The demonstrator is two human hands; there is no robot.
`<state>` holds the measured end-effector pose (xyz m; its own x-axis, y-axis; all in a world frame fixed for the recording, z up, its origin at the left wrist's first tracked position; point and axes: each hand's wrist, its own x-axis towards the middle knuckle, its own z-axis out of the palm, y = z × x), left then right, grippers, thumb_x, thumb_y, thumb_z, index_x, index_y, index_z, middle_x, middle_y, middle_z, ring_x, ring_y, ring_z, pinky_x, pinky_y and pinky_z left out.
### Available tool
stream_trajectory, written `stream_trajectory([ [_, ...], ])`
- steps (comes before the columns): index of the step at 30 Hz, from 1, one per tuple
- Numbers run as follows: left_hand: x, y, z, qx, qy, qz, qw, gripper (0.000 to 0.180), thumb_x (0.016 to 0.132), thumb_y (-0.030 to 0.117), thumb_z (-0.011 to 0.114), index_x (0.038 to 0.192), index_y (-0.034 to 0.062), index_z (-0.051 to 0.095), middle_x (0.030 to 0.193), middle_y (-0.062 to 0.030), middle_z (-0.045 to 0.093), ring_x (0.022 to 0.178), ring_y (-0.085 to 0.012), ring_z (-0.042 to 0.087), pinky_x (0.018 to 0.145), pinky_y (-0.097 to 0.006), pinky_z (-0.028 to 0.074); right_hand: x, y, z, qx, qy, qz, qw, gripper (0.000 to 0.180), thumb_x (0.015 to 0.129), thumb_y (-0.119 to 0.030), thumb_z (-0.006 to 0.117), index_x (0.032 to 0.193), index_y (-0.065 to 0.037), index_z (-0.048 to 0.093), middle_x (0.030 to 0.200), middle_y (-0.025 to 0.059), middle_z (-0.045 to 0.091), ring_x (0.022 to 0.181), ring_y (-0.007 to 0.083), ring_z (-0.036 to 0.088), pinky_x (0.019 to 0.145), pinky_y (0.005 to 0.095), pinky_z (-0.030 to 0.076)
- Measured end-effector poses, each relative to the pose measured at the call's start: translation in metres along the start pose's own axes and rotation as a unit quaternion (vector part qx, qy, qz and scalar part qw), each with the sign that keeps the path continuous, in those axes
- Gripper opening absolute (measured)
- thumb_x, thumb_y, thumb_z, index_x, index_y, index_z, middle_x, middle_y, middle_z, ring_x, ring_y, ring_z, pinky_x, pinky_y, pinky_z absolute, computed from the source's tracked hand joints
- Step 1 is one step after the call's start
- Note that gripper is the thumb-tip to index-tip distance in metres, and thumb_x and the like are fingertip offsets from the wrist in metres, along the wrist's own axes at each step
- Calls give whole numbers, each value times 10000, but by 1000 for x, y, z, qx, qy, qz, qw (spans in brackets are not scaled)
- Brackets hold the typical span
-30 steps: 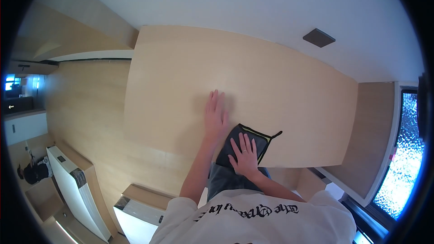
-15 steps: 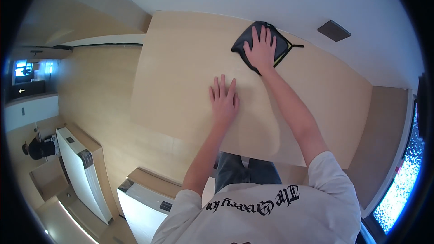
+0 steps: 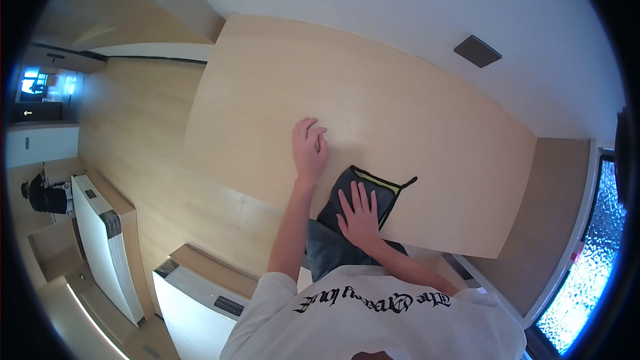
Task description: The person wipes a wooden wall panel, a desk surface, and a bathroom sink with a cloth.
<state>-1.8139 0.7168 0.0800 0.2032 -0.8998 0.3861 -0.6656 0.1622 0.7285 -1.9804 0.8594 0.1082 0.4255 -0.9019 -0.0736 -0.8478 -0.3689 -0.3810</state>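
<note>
A dark grey cleaning cloth (image 3: pixel 341 190) with black edging, a loop at one corner and a yellow-green strip showing lies at the table's front edge, close to my body. My right hand (image 3: pixel 361 217) presses flat on it, fingers stretched out and a ring on one of them. To the left and farther in, my left hand (image 3: pixel 309 151) is over the light wood table (image 3: pixel 427 113), its fingers loosely bent and nothing in them. Whether the left hand touches the tabletop I cannot tell.
The table's far edge meets a pale wall with a dark square plate (image 3: pixel 478 51). White-topped cabinets (image 3: pixel 200 310) stand at lower left, with a person (image 3: pixel 47 195) in dark clothes beyond them. A bright textured window (image 3: pixel 577 273) is at right.
My right hand has drawn the cloth from the table's far edge back to its near edge. My left hand has shifted slightly left, and its fingers have gone from spread to loosely bent.
</note>
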Motion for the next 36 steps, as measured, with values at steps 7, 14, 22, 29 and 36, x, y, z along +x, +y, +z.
stream_trajectory([
  [7, -8, -11, -19, 19, -82, -7, 996, 312, 790, -3, 607, 1100, 28, 607, 1272, -171, 551, 1254, -384, 468, 1040, -474, 394, 115, 10, -13, 1, 75, 76, 994, 728, 790, -363, 654, 1432, -108, 425, 1534, 198, 286, 1430, 343, 251, 1138, 565, 196],
  [14, -14, -17, -49, -10, -252, 70, 965, 493, 822, 64, 618, 1291, 1, 479, 1410, -184, 456, 1345, -383, 383, 1126, -485, 292, 322, 90, -28, -106, 232, 192, 948, 649, 879, -413, 546, 1426, -88, 419, 1519, 217, 292, 1417, 366, 247, 1143, 565, 183],
  [22, -8, -72, -101, -101, -242, 6, 965, 481, 833, 61, 597, 1296, 20, 475, 1401, -178, 454, 1346, -361, 384, 1113, -513, 285, 268, 7, 7, -115, 235, 195, 945, 641, 871, -333, 569, 1444, -92, 411, 1511, 220, 316, 1411, 364, 281, 1136, 562, 219],
  [29, 23, -93, -134, 72, -223, 14, 972, 431, 866, 128, 578, 1282, 54, 493, 1426, -165, 428, 1369, -362, 352, 1125, -586, 201, 101, -143, 51, -1, 26, 203, 979, 713, 830, -326, 602, 1466, -88, 385, 1554, 257, 208, 1444, 422, 187, 1140, 590, 158],
  [36, 19, -99, -134, 103, -221, 31, 969, 420, 867, 133, 552, 1281, 82, 502, 1453, -163, 396, 1382, -362, 330, 1136, -590, 171, 212, -95, 24, -46, 93, 217, 971, 744, 828, -392, 599, 1480, -123, 363, 1568, 202, 212, 1452, 356, 199, 1149, 565, 171],
])
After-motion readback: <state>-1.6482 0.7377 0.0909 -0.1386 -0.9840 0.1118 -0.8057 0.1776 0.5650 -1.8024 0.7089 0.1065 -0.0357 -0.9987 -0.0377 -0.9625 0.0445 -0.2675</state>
